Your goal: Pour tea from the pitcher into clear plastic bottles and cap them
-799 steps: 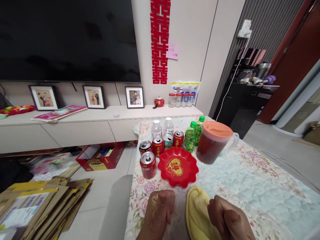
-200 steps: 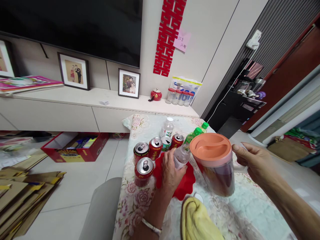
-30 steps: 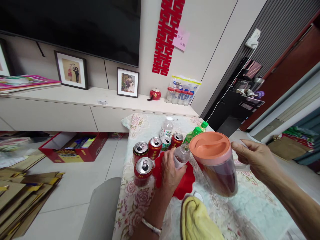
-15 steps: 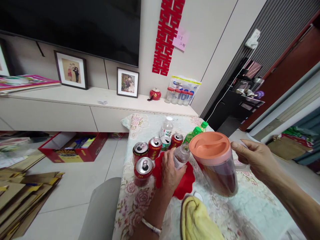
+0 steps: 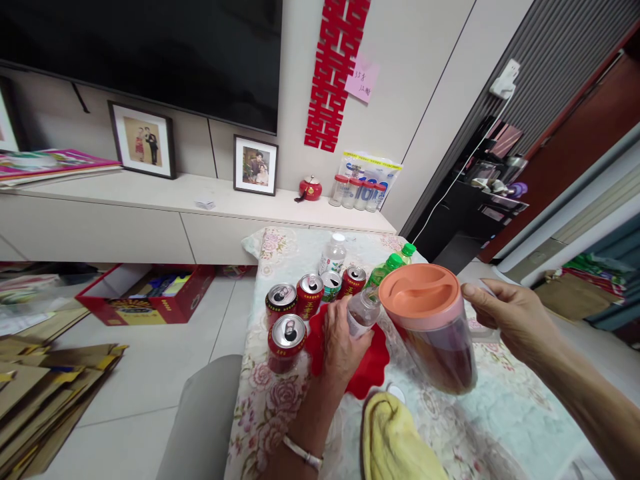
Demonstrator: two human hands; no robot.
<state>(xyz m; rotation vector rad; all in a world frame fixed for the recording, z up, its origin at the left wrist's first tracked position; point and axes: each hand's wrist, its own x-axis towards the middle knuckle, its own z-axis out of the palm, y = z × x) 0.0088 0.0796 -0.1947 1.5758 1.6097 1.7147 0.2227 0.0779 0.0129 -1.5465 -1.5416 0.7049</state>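
Observation:
My left hand is wrapped round a clear plastic bottle with no cap, held over a red scalloped tray. By its handle, my right hand grips a clear pitcher with an orange lid. Dark brown liquid shows inside the pitcher, which tilts toward the bottle, its lid edge close beside the bottle's mouth. Some brownish liquid seems to be in the bottle too. A white cap lies between the tray and a yellow cloth.
Several opened drink cans stand left of the tray. Behind are a white-capped bottle and green-capped bottles. A flowered cloth covers the table. A grey seat, a red box and flattened cardboard are at the left.

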